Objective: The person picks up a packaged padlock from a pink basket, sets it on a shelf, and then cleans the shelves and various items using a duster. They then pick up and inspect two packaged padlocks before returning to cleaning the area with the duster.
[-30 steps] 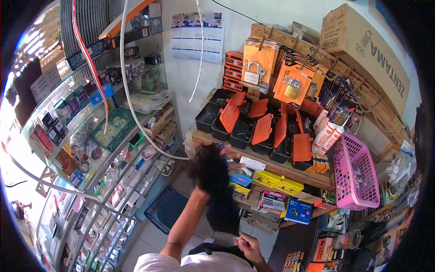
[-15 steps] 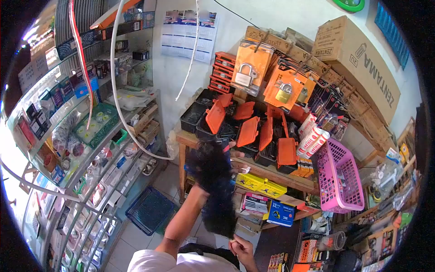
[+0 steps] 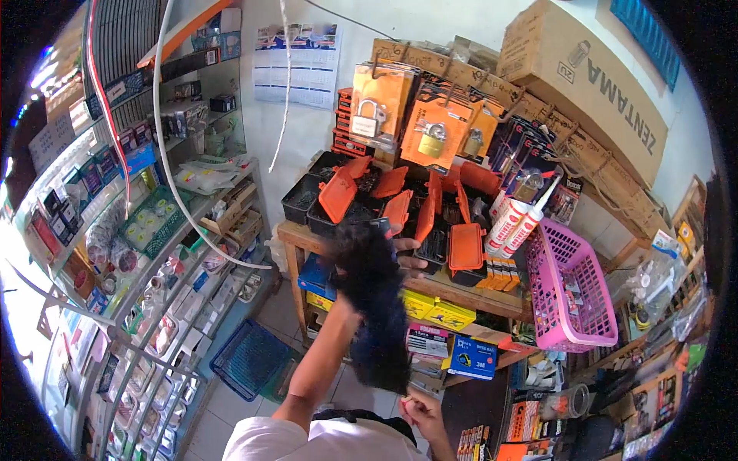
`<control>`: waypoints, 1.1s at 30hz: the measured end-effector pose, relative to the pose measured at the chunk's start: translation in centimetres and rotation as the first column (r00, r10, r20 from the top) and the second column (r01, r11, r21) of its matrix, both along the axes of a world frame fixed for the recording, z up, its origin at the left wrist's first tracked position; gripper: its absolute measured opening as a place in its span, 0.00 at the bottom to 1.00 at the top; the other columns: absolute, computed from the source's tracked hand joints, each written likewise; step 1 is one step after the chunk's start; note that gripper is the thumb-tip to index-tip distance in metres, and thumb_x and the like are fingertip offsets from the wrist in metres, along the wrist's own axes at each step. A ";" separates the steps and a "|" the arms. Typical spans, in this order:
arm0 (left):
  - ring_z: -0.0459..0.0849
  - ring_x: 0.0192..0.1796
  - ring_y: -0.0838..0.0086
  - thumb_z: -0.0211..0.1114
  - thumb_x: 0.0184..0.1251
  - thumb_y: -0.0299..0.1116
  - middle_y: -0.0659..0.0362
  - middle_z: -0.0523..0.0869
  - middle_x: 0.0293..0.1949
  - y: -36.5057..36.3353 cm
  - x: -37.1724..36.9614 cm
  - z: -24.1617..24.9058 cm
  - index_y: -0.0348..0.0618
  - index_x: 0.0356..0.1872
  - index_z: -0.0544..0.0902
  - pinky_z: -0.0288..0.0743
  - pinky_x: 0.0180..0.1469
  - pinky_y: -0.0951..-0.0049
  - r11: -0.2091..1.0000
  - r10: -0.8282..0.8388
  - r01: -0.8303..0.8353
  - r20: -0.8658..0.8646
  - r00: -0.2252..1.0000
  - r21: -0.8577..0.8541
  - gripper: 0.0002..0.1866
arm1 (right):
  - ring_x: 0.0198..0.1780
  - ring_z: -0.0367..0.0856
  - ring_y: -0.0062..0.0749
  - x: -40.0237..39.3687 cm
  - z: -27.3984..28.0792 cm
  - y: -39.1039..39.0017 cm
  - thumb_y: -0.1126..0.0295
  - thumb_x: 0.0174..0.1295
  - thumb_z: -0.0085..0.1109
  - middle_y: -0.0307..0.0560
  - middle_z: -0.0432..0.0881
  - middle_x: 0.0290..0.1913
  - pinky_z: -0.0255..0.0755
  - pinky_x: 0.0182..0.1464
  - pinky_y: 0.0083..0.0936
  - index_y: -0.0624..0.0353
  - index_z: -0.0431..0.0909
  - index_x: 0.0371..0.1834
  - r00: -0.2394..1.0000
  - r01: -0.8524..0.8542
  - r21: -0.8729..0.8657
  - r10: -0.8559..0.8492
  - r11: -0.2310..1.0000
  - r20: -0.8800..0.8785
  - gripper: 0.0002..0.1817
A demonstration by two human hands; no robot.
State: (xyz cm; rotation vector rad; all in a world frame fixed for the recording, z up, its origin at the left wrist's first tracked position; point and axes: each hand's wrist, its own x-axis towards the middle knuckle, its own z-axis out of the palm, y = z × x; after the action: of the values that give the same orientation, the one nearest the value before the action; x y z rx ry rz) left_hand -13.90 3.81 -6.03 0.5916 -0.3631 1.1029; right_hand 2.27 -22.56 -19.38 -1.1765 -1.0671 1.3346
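Observation:
A long black fluffy duster [image 3: 374, 338], blurred by motion, stretches from the front edge of the wooden bench down toward my body. My right hand [image 3: 421, 409] is closed at its lower end, on what looks like the handle. My left arm reaches up past the duster, which hides the palm. The fingers of my left hand [image 3: 410, 261] show beyond it, spread apart at the bench edge, and nothing can be made out in them. Just beyond them stand black cases with orange lids [image 3: 397, 211], several lids raised.
White sealant tubes [image 3: 511, 232] and a pink basket [image 3: 573, 288] stand to the right. Padlocks on orange cards [image 3: 432, 144] hang behind the cases. Yellow boxes [image 3: 438, 311] sit under the bench top. A blue crate [image 3: 247, 361] rests on the floor, beside stocked shelves [image 3: 165, 300].
The view has turned, so the bench and cases appear farther left. My left fingers are now spread nearer the orange lids, and the duster has swung slightly to the right.

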 end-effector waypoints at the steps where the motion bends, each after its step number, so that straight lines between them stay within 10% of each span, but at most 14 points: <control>1: 0.78 0.59 0.50 0.44 0.75 0.52 0.44 0.75 0.60 -0.1 0.6 0.3 0.42 0.70 0.59 0.74 0.60 0.47 0.993 -0.056 0.052 0.032 0.998 0.108 0.31 | 0.20 0.67 0.20 0.4 0.5 0.1 0.64 0.69 0.57 0.47 0.79 0.28 0.60 0.21 0.17 0.57 0.74 0.60 0.997 0.029 0.087 -0.022 0.996 -0.079 0.19; 2: 0.78 0.60 0.51 0.43 0.76 0.51 0.44 0.75 0.60 -0.8 0.9 2.1 0.42 0.70 0.59 0.74 0.60 0.47 0.972 -0.113 0.099 0.054 0.992 0.215 0.31 | 0.19 0.65 0.18 1.0 0.8 0.2 0.67 0.70 0.56 0.47 0.79 0.29 0.60 0.21 0.18 0.56 0.73 0.64 0.987 0.065 0.173 -0.038 0.983 -0.157 0.20; 3: 0.78 0.59 0.49 0.43 0.76 0.52 0.43 0.74 0.61 -2.7 1.2 3.8 0.44 0.71 0.59 0.73 0.61 0.47 0.990 0.137 -0.134 -0.059 0.989 0.050 0.30 | 0.20 0.65 0.18 2.0 -0.6 0.5 0.67 0.69 0.57 0.46 0.79 0.29 0.60 0.22 0.17 0.55 0.74 0.63 0.974 0.060 0.180 -0.018 0.982 -0.225 0.20; 6: 0.80 0.56 0.48 0.42 0.76 0.52 0.43 0.74 0.61 -1.3 2.6 3.7 0.44 0.72 0.58 0.75 0.59 0.48 0.956 0.057 -0.062 -0.025 0.998 -0.287 0.31 | 0.20 0.66 0.20 2.7 0.9 0.8 0.67 0.68 0.58 0.47 0.79 0.29 0.61 0.22 0.18 0.55 0.74 0.62 0.976 -0.012 0.125 0.039 0.992 -0.215 0.20; 8: 0.78 0.59 0.53 0.38 0.78 0.54 0.46 0.74 0.64 1.9 3.5 1.1 0.41 0.71 0.62 0.72 0.63 0.51 0.941 -0.102 0.083 0.039 0.994 0.329 0.32 | 0.22 0.66 0.20 3.6 1.2 1.3 0.66 0.69 0.56 0.47 0.78 0.29 0.61 0.22 0.18 0.57 0.72 0.63 0.990 -0.028 0.108 0.043 0.994 -0.134 0.20; 12: 0.80 0.55 0.47 0.46 0.73 0.57 0.43 0.73 0.62 -2.1 3.8 6.6 0.42 0.72 0.58 0.74 0.59 0.46 0.951 0.249 -0.270 -0.145 0.958 -0.149 0.35 | 0.23 0.66 0.17 4.0 0.8 2.6 0.67 0.71 0.54 0.44 0.79 0.30 0.60 0.24 0.16 0.58 0.71 0.66 0.949 0.058 0.269 0.031 0.961 -0.314 0.21; 14: 0.79 0.56 0.46 0.46 0.74 0.54 0.42 0.74 0.61 0.4 3.6 3.8 0.41 0.70 0.61 0.73 0.60 0.45 0.957 0.029 -0.028 0.002 1.000 0.289 0.33 | 0.19 0.65 0.20 4.2 0.9 2.9 0.65 0.67 0.57 0.48 0.75 0.27 0.58 0.20 0.16 0.47 0.73 0.65 0.990 -0.097 0.148 0.111 0.984 -0.092 0.22; 20: 0.80 0.58 0.50 0.43 0.76 0.52 0.44 0.73 0.63 0.0 2.1 5.0 0.44 0.69 0.64 0.73 0.59 0.45 0.956 0.192 -0.216 -0.132 0.972 -0.198 0.29 | 0.23 0.67 0.15 3.1 -1.0 3.9 0.71 0.69 0.56 0.44 0.80 0.33 0.61 0.23 0.14 0.53 0.72 0.67 0.933 -0.060 0.140 0.105 0.988 -0.344 0.22; 24: 0.80 0.56 0.56 0.46 0.76 0.50 0.50 0.77 0.61 2.1 0.3 3.4 0.43 0.66 0.70 0.75 0.60 0.55 0.931 -0.007 0.004 0.006 1.000 0.364 0.27 | 0.22 0.66 0.16 1.8 -1.7 4.3 0.69 0.69 0.56 0.45 0.81 0.33 0.60 0.22 0.15 0.51 0.70 0.68 0.957 -0.119 0.187 0.163 0.975 -0.241 0.23; 26: 0.76 0.62 0.59 0.50 0.74 0.46 0.50 0.77 0.62 0.3 -0.5 5.7 0.43 0.67 0.69 0.70 0.66 0.57 0.975 0.126 -0.160 -0.208 0.970 -0.156 0.26 | 0.22 0.66 0.15 0.6 -1.4 4.0 0.69 0.70 0.55 0.45 0.80 0.33 0.60 0.22 0.15 0.48 0.69 0.69 0.925 0.008 0.278 0.099 0.961 -0.368 0.24; 29: 0.75 0.63 0.60 0.46 0.76 0.46 0.53 0.75 0.64 5.7 -1.1 -1.6 0.42 0.67 0.69 0.66 0.68 0.59 0.933 0.320 -0.356 -0.354 0.879 -0.042 0.25 | 0.21 0.65 0.16 -1.2 -0.2 3.7 0.63 0.69 0.57 0.45 0.79 0.31 0.58 0.22 0.15 0.48 0.71 0.68 0.929 -0.015 0.326 0.134 0.945 -0.346 0.23; 32: 0.75 0.62 0.60 0.44 0.77 0.45 0.54 0.77 0.62 5.1 -1.6 -2.3 0.40 0.65 0.70 0.65 0.69 0.58 0.468 0.876 -0.591 -0.435 0.210 0.657 0.25 | 0.21 0.65 0.14 -2.6 0.2 3.8 0.59 0.69 0.57 0.43 0.78 0.29 0.56 0.21 0.14 0.50 0.71 0.67 0.978 0.004 0.258 0.050 0.966 -0.204 0.24; 33: 0.77 0.61 0.60 0.45 0.76 0.45 0.54 0.76 0.63 4.5 -2.4 -2.1 0.42 0.66 0.69 0.67 0.66 0.57 0.747 0.662 -0.523 -0.389 0.640 0.410 0.25 | 0.21 0.66 0.14 -2.9 0.1 3.9 0.60 0.69 0.57 0.42 0.78 0.29 0.57 0.21 0.13 0.50 0.71 0.67 0.991 0.006 0.192 0.019 0.981 -0.130 0.24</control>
State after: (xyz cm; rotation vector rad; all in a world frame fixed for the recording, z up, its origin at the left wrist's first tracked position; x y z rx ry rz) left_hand -16.27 8.28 -8.09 1.2842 0.1975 1.4843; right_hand -0.66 -18.71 -19.28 -0.9304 -1.0790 1.2648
